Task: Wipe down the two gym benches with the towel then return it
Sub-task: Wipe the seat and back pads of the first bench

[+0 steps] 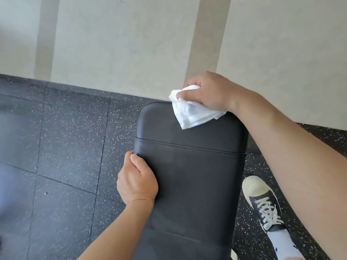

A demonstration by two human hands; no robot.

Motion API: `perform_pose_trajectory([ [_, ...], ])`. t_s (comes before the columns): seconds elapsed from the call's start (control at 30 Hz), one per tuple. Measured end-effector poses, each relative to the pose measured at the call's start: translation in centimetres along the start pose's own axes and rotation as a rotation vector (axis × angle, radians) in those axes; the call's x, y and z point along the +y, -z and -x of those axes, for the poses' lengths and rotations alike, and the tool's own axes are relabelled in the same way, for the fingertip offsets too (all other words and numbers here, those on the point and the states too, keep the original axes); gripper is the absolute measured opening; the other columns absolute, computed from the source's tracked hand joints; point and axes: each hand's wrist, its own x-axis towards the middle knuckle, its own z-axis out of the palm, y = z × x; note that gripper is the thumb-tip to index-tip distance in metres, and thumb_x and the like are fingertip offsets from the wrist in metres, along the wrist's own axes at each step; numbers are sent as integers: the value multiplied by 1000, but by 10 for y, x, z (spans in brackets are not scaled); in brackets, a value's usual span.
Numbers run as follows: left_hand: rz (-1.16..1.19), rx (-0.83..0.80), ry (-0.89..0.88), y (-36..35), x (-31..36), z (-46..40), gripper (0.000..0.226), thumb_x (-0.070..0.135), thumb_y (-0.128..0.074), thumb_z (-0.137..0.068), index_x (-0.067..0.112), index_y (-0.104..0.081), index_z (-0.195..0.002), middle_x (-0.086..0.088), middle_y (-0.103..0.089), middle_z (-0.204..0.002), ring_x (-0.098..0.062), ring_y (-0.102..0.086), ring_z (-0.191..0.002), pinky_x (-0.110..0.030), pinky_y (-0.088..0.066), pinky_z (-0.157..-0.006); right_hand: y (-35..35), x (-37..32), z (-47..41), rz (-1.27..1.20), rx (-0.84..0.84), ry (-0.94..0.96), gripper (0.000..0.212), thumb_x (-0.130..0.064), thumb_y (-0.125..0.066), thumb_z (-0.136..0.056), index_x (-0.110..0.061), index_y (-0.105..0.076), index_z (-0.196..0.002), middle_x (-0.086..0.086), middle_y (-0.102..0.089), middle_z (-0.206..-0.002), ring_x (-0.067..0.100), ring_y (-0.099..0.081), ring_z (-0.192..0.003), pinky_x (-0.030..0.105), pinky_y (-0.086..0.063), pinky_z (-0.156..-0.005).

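Gripping the bunched white cloth towel [193, 109] at the black padded vinyl bench's [189, 175] far end, the right hand [208, 91] should probably pull firm overlapping strokes nearward, while the left hand [137, 181] clasps the pad's edge.

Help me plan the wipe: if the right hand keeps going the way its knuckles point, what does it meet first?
The right hand, gripping the towel at the bench pad's far end, points left; past that end only speckled floor and wall show, though depth is unclear.
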Motion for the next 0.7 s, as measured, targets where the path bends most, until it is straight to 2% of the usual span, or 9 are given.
perform_pose_trajectory([
  [0.07,1,5,1,1,0,0,45,49,-9,-93,23,-44,-85,4,-47,-66,-39,-45,-71,-44,-32,-67,1,4,26,30,111,44,49,-57,-64,-88,-11,-52,-76,-9,-48,-59,6,-43,-54,33,-32,-56],
  [0.13,-8,10,-5,1,1,1,47,50,-8,-91,22,-45,-86,3,-45,-66,-39,-45,-72,-44,-32,-68,0,16,56,38,275,43,46,-60,-61,-85,-16,-52,-77,-9,-55,-67,7,-49,-61,33,-33,-56],
  [0.23,-20,17,-5,2,0,0,50,51,-6,-90,21,-46,-86,0,-45,-67,-39,-45,-74,-45,-33,-70,-10,43,101,-167,478,2,37,-55,-66,-92,-21,-55,-82,0,-56,-68,15,-51,-62,34,-41,-60],
  [0.3,-17,19,-5,1,-2,0,51,52,-6,-91,23,-48,-87,-1,-47,-69,-38,-46,-76,-45,-34,-71,-32,59,127,-313,607,-75,38,-54,-64,-95,-18,-53,-84,4,-53,-66,20,-50,-61,37,-42,-61],
  [0.4,-5,24,8,0,-2,1,46,50,-8,-93,24,-45,-82,4,-47,-68,-38,-45,-75,-45,-34,-71,-74,58,147,-483,796,-188,42,-57,-57,-98,-19,-49,-83,-7,-50,-64,11,-48,-62,31,-40,-60],
  [0.47,-6,29,14,0,-2,1,46,49,-10,-94,22,-42,-78,2,-50,-69,-40,-46,-73,-46,-35,-70,-86,53,145,-505,888,-212,42,-54,-56,-101,-18,-47,-81,-10,-49,-64,9,-47,-62,27,-38,-59],
  [0.57,-2,35,19,-1,-2,0,50,52,-9,-93,19,-43,-77,-5,-54,-73,-42,-48,-75,-48,-38,-71,-67,52,123,-471,902,-215,40,-44,-58,-103,-16,-45,-78,-7,-46,-62,11,-42,-60,30,-35,-57],
  [0.7,3,39,26,0,0,1,53,53,-9,-93,18,-48,-81,-6,-52,-76,-43,-50,-81,-49,-39,-74,-24,48,86,-438,733,-198,43,-41,-65,-95,-12,-44,-72,-3,-41,-62,17,-41,-62,36,-35,-61],
])
